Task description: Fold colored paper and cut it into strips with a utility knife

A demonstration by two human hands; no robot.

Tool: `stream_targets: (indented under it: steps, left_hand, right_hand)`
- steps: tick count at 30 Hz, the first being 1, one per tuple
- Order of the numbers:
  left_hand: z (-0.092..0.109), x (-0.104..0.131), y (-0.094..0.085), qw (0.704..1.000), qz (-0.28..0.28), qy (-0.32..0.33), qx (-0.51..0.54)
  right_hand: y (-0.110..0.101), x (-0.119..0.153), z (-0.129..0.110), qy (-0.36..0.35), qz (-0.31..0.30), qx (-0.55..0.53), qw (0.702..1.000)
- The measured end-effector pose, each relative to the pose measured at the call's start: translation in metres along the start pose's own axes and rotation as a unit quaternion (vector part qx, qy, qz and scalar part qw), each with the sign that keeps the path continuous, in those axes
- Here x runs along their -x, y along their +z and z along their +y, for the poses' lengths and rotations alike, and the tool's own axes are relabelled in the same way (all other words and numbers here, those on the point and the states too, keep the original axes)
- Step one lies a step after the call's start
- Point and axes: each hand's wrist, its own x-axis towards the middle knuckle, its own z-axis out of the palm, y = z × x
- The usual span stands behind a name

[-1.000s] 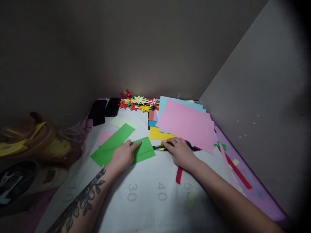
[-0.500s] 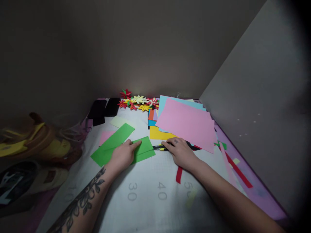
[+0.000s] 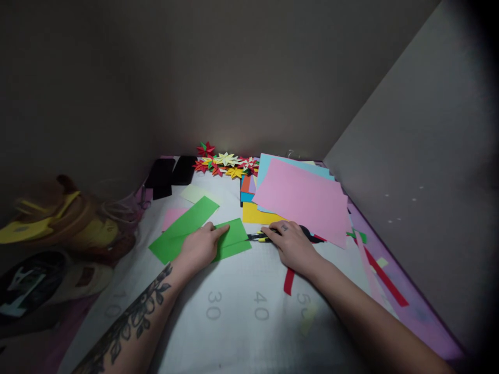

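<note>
My left hand (image 3: 200,248) lies flat on a folded green paper (image 3: 234,240), fingers pressing it onto the white cutting mat (image 3: 237,311). A longer green strip (image 3: 183,226) lies just left of it, partly under the hand. My right hand (image 3: 292,246) rests on a black and yellow utility knife (image 3: 259,237) that lies on the mat beside the green paper. Whether the fingers are closed around the knife is hidden by the hand.
A pink sheet (image 3: 304,200) tops a stack of coloured paper at the back right. Folded paper stars (image 3: 228,165) line the back wall. Red strips (image 3: 289,281) and scraps lie at right. Two black items (image 3: 171,174) sit at the back left. Bags (image 3: 66,223) lie left.
Both hands stay in place on the green paper and the knife. Only the camera view has shifted slightly.
</note>
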Motion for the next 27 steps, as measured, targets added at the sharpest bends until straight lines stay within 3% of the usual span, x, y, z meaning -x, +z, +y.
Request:
stream_targets:
  steps: [27]
  left_hand:
    - [0.0007,0.0006,-0.0014,1.000,-0.001,0.003,0.009]
  right_hand:
    - [-0.0084,0.0020,-0.0029,-0.008,-0.034,0.031,0.999]
